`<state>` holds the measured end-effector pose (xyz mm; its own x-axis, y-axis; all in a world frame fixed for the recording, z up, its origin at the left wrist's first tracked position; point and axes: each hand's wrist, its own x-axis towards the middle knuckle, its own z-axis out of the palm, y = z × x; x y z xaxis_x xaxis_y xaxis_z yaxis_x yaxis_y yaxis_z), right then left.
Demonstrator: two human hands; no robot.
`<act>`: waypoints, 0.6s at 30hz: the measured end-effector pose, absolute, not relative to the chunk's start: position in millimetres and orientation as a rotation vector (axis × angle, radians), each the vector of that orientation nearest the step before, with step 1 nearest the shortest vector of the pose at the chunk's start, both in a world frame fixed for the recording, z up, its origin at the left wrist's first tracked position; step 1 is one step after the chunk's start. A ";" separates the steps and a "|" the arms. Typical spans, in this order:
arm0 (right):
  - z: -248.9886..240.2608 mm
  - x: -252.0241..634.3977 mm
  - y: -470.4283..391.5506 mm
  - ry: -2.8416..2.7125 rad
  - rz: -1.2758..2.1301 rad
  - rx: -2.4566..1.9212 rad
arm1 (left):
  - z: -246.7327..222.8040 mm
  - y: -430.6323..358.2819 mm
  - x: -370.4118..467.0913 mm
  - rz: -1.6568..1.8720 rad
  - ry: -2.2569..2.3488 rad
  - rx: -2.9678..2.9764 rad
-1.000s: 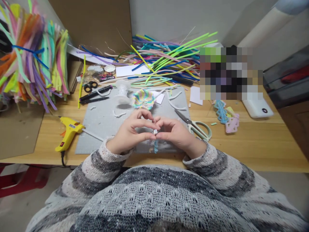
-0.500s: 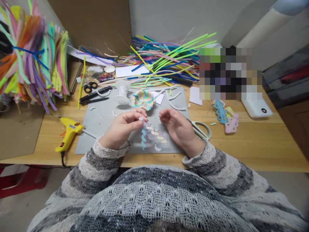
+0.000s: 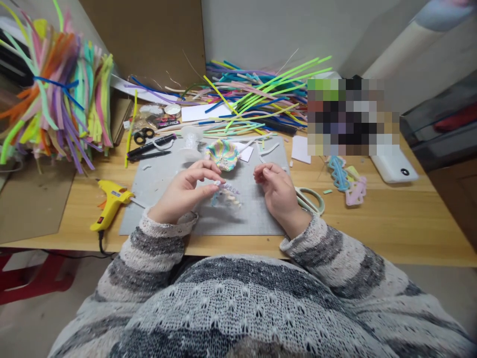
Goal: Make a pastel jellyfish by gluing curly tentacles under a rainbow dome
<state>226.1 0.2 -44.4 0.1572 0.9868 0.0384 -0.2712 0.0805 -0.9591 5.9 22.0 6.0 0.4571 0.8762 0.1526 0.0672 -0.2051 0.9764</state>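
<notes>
Left fingers clamped on its top, the left hand (image 3: 181, 191) lets the curly piece (image 3: 231, 199) dangle clear; the right hand (image 3: 279, 196), fingers curled together, leaves it room.

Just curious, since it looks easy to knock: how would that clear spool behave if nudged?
The spool seems to stand on one round end on the grey mat, so a high push might tip it. On its side, those wide round ends would probably let it roll. It looks see-through, perhaps plastic, so likely light.
</notes>
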 end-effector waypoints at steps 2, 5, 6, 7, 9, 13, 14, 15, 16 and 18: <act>-45.9 226.8 1.6 -0.939 1.156 -1.037 | 3.9 23.2 6.7 0.938 0.846 1.645; -47.9 227.2 2.7 -0.978 1.138 -1.055 | -1.2 24.9 10.0 0.967 0.855 1.684; -48.4 227.2 2.8 -0.993 1.135 -1.055 | -2.7 25.2 11.4 0.968 0.855 1.704; -48.9 227.2 2.7 -1.006 1.133 -1.054 | -4.0 25.3 12.7 0.967 0.855 1.728; -49.6 227.1 2.5 -1.014 1.135 -1.044 | -5.4 24.7 15.4 0.951 0.854 1.783; -50.0 226.8 2.4 -0.989 1.157 -1.016 | -5.8 21.6 19.2 0.946 0.854 1.884; -49.9 226.7 2.5 -0.986 1.159 -1.014 | -5.7 21.0 19.7 0.945 0.851 1.906; -49.8 226.6 2.5 -0.986 1.159 -1.016 | -5.7 20.6 19.9 0.941 0.847 1.925; -49.7 226.5 2.6 -0.986 1.159 -1.020 | -5.7 20.3 19.9 0.933 0.843 1.943; -49.6 226.5 2.6 -0.985 1.163 -1.022 | -5.8 20.4 19.2 0.914 0.836 1.979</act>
